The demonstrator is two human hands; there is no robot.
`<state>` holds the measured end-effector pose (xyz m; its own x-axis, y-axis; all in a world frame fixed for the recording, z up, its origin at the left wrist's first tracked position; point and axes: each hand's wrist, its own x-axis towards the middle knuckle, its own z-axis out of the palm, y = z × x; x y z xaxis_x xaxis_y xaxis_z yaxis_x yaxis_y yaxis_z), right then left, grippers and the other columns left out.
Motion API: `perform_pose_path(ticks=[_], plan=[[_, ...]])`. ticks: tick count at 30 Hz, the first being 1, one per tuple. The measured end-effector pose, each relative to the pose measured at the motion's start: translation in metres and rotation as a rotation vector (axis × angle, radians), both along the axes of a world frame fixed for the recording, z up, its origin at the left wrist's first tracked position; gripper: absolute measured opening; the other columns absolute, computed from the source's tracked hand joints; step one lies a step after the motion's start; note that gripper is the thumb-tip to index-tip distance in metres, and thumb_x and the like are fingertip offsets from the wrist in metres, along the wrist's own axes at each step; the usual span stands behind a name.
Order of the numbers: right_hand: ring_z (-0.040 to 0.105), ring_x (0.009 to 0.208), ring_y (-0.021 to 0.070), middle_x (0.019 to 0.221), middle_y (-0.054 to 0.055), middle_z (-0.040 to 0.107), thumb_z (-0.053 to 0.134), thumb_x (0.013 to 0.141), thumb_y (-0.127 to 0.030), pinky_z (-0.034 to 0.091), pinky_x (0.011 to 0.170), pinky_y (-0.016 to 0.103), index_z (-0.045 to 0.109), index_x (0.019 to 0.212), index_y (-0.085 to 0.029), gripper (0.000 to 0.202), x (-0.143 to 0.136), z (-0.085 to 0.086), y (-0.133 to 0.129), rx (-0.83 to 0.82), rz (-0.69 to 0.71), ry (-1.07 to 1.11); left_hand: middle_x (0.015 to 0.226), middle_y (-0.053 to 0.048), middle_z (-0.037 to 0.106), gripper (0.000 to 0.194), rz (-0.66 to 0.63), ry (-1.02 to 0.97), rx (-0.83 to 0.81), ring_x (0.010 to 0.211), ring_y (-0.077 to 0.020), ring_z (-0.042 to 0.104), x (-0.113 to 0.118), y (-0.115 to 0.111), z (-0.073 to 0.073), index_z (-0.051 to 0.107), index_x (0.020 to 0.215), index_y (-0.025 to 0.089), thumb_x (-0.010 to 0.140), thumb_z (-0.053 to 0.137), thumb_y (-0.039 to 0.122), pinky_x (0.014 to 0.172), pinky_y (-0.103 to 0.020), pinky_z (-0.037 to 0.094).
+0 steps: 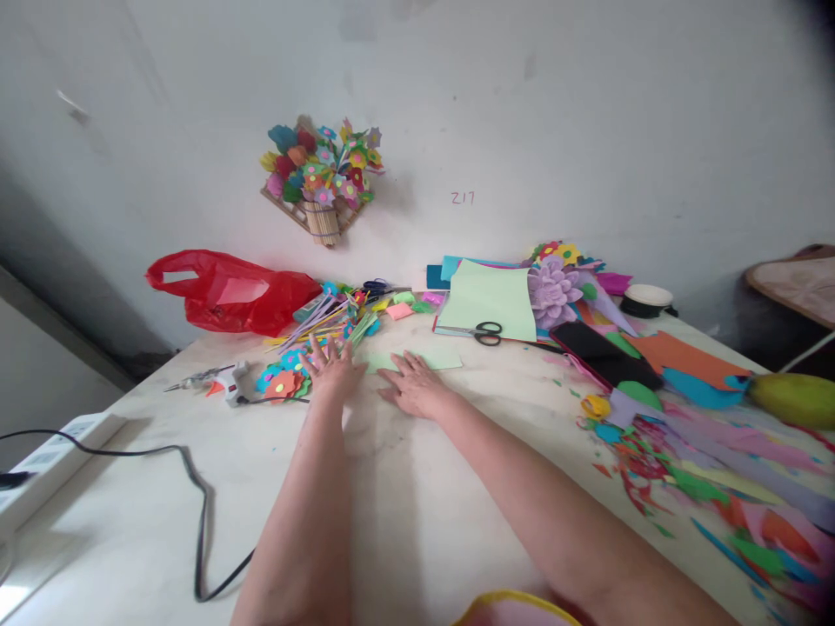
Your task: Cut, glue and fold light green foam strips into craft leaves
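Observation:
A narrow pale green foam or paper strip point(447, 357) lies flat across the table, partly covered by my fingers. My right hand point(416, 388) rests palm down at its near edge, fingers spread over it. At the strip's left end is my left hand point(334, 372), also palm down with fingers apart, beside colourful flower cut-outs point(285, 385). Neither hand grips anything. Behind and to the right, black-handled scissors point(488, 333) lie on a stack of sheets topped by a larger pale green sheet point(489, 296).
A glue gun point(233, 382) and its black cord lie left, near a white power strip point(58, 461). Behind are a red plastic bag point(235, 300) and thin flower stems. At right lie a dark phone point(606, 355), white tape roll point(647, 298) and coloured scraps point(645, 452).

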<state>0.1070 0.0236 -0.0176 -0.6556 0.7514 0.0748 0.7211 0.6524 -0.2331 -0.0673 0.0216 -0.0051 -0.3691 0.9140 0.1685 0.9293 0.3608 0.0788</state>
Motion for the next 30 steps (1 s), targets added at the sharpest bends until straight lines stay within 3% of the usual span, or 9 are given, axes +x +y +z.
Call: perform_pose_path(ticks=[6,10,14,19,23,30], plan=[[0.005,0.130,0.0262,0.143,0.002,0.014,0.022,0.081,-0.060,0.005,0.102,0.043,0.033,0.130,-0.031,0.058,0.000,0.003,-0.001,-0.023,0.003,0.004,0.144,-0.002,0.011,0.059,-0.031,-0.008,0.099,0.127,-0.0304,-0.019,0.008,-0.002,0.008,0.029,0.133,0.025,0.078,0.029,0.049,0.097,-0.061,-0.003],[0.003,0.130,0.0267,0.144,0.002,0.012,0.022,0.082,-0.058,0.004,0.103,0.043,0.030,0.132,-0.029,0.059,-0.001,0.001,0.000,-0.036,0.000,-0.020,0.144,0.000,0.011,0.060,-0.097,0.000,0.009,0.127,-0.0291,-0.018,0.022,0.001,0.001,0.031,0.132,0.025,0.077,0.029,0.050,0.097,-0.059,-0.009],[0.000,0.131,0.0246,0.144,0.003,0.009,0.020,0.083,-0.056,0.002,0.104,0.041,0.026,0.135,-0.024,0.062,-0.001,0.000,0.002,-0.043,0.001,-0.049,0.144,-0.001,0.011,0.063,-0.050,-0.051,-0.033,0.126,-0.0291,-0.021,0.025,0.002,-0.007,0.029,0.133,0.026,0.077,0.026,0.054,0.096,-0.059,-0.012],[0.001,0.131,0.0204,0.144,0.002,0.008,0.017,0.084,-0.054,0.004,0.105,0.037,0.019,0.137,-0.016,0.065,0.006,0.001,0.011,-0.097,0.015,-0.074,0.144,-0.004,0.014,0.061,-0.036,-0.100,0.015,0.127,-0.0312,-0.017,0.020,0.002,-0.005,0.037,0.129,0.025,0.074,0.037,0.052,0.097,-0.061,-0.004],[-0.001,0.131,0.0166,0.144,-0.001,0.005,0.013,0.084,-0.052,0.004,0.106,0.036,0.015,0.138,-0.018,0.063,0.024,0.002,0.023,-0.147,-0.022,-0.106,0.142,-0.003,0.019,0.057,-0.040,-0.082,0.037,0.127,-0.0319,-0.017,0.018,0.001,-0.003,0.040,0.126,0.026,0.074,0.040,0.050,0.097,-0.062,0.004],[-0.001,0.131,0.0160,0.144,-0.003,0.004,0.013,0.086,-0.047,0.004,0.106,0.035,0.013,0.138,-0.021,0.058,0.048,0.004,0.037,-0.154,-0.123,-0.125,0.144,-0.002,0.012,0.060,-0.015,-0.019,0.035,0.126,-0.0305,-0.020,0.011,0.005,-0.007,0.036,0.128,0.030,0.073,0.039,0.053,0.096,-0.061,0.007]])
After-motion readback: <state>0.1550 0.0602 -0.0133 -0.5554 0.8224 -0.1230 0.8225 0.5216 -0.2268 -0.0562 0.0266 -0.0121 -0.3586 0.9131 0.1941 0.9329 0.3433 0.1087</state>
